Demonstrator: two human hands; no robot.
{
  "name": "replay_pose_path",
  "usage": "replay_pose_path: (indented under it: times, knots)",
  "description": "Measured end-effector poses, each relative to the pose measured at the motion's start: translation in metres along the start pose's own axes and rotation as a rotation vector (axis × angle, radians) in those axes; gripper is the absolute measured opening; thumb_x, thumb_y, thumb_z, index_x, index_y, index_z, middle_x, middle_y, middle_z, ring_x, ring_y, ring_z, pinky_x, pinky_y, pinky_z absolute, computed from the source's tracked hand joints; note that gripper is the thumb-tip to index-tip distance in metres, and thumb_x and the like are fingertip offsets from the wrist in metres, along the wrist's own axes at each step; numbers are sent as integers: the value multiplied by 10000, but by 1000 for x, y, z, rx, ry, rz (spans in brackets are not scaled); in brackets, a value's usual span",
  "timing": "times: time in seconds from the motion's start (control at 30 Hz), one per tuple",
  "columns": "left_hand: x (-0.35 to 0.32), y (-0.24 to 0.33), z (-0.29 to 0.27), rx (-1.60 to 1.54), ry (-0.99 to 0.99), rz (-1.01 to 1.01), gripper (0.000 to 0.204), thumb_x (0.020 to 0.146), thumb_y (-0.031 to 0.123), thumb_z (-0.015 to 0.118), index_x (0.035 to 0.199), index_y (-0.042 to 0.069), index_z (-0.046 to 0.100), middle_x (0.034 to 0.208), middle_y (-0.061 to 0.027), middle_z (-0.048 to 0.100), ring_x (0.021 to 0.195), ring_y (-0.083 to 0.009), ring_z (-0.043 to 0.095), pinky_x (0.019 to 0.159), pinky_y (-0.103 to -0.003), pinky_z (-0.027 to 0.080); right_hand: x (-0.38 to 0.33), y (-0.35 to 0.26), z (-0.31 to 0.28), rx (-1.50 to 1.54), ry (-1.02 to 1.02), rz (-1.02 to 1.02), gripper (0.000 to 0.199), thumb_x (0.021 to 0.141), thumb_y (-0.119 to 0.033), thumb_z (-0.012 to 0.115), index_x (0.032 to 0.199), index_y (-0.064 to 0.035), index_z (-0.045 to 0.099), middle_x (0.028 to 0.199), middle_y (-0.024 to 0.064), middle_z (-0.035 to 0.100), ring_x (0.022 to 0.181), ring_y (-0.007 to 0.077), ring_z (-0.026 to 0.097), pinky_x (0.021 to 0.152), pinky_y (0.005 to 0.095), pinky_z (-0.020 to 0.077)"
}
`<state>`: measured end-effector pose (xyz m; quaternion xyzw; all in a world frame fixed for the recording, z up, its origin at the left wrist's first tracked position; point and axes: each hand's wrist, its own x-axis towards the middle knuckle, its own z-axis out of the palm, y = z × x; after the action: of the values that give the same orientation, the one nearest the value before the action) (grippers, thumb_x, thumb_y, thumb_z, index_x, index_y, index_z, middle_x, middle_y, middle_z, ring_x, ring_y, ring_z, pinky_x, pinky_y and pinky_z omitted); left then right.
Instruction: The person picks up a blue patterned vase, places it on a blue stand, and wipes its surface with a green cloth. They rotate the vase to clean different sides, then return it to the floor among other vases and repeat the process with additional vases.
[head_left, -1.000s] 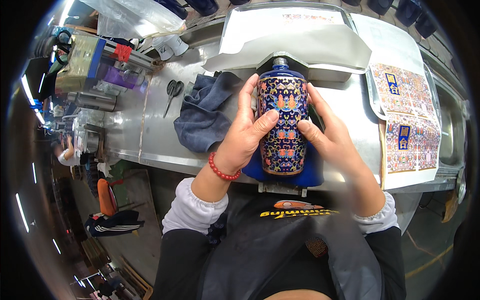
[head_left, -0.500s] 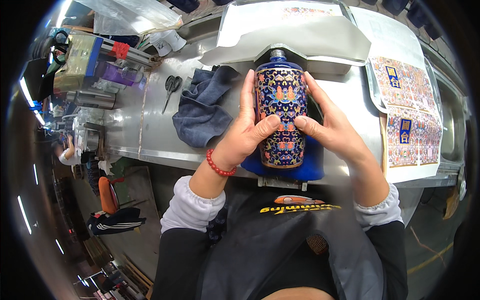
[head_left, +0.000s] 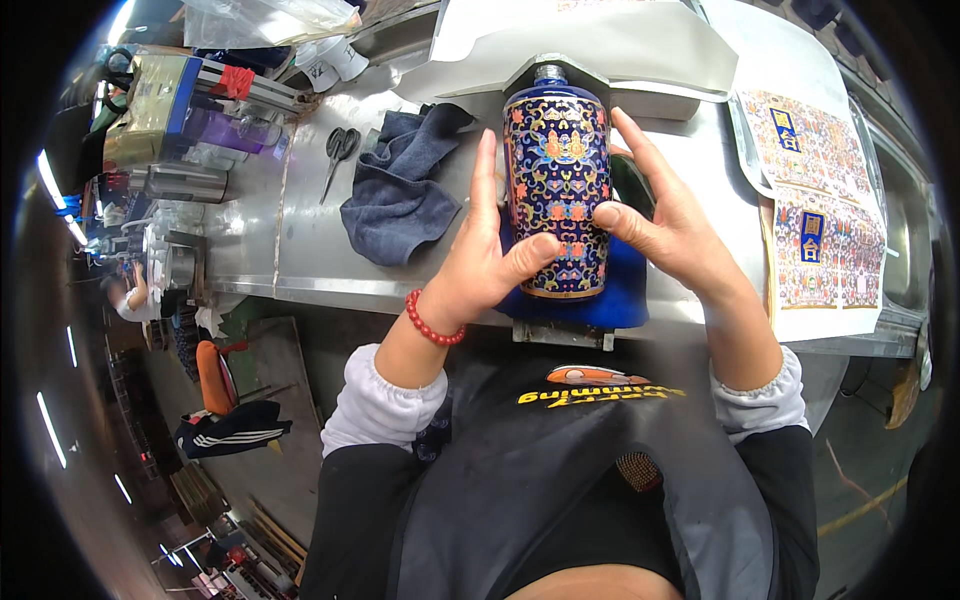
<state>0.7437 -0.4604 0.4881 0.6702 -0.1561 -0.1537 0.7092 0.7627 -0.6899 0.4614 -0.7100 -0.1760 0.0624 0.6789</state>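
Observation:
A dark blue bottle (head_left: 558, 190) with a colourful flower-and-scroll pattern lies with its neck pointing away from me, on a blue pad (head_left: 625, 290) at the table's near edge. An angular grey holder (head_left: 590, 82) sits behind its neck. My left hand (head_left: 490, 250) is open on the bottle's left, fingers straight and apart from it, the thumb over its lower left side. On the right, my right hand (head_left: 665, 215) is also open, fingers stretched alongside and the thumb tip at the bottle's edge. Whether either thumb touches the bottle, I cannot tell.
Left of the bottle, a crumpled grey-blue cloth (head_left: 405, 190) lies on the metal table (head_left: 300, 230), with black-handled scissors (head_left: 340, 155) beside it. Patterned printed sheets (head_left: 820, 250) lie at the right. White paper (head_left: 640, 50) covers the back. Purple and clear containers (head_left: 225, 130) stand far left.
Both hands have loosened from the bottle's sides; my left fingers have moved away to the left. The whole scene sits slightly higher in view.

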Motion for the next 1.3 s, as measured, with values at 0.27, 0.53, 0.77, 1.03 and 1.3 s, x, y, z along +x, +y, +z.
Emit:
replay_pose_path:
  times: [0.27, 0.53, 0.77, 1.03, 1.3]
  knots:
    - [-41, 6, 17, 1213, 55, 175, 1287, 765, 531, 804, 1536, -112, -1, 1524, -301, 357, 1394, -460, 401, 1165, -640, 47, 2, -24, -11, -386, 229, -256, 643, 890, -33, 671, 1480, -43, 416, 1274, 210, 638, 1124, 342, 663, 917, 362, 526]
    - [-36, -12, 1, 1043, 117, 353, 1154, 818, 679, 645, 1525, -103, 177, 1484, -278, 420, 1408, -452, 354, 1161, -656, 39, 21, -65, -33, -348, -40, -161, 244, 903, -45, 645, 1135, 15, 598, 935, 114, 675, 803, 189, 661, 721, 285, 519]
    - [35, 11, -31, 410, 146, 198, 765, 996, 473, 501, 1499, -62, 286, 1445, -231, 444, 1351, -322, 405, 1138, -445, 283, 36, -41, -29, -175, 150, -109, 432, 1000, -41, 509, 1432, -54, 504, 1175, 74, 621, 948, 121, 612, 791, 232, 513]
    - [69, 28, -26, -58, 18, -188, 674, 982, 252, 635, 1493, -7, 279, 1335, -140, 517, 1202, -182, 530, 1037, -325, 429, 55, -13, -17, -212, 59, -52, 589, 927, -266, 714, 1436, -55, 505, 1457, 156, 386, 1310, 260, 450, 1059, 353, 414]
    - [73, 29, -24, -139, 17, -256, 660, 987, 221, 617, 1484, 7, 239, 1296, -133, 532, 1144, -163, 576, 986, -311, 479, 63, -14, -9, -158, 76, 26, 544, 854, -346, 765, 1229, 8, 591, 1439, 252, 349, 1374, 361, 361, 1110, 429, 347]
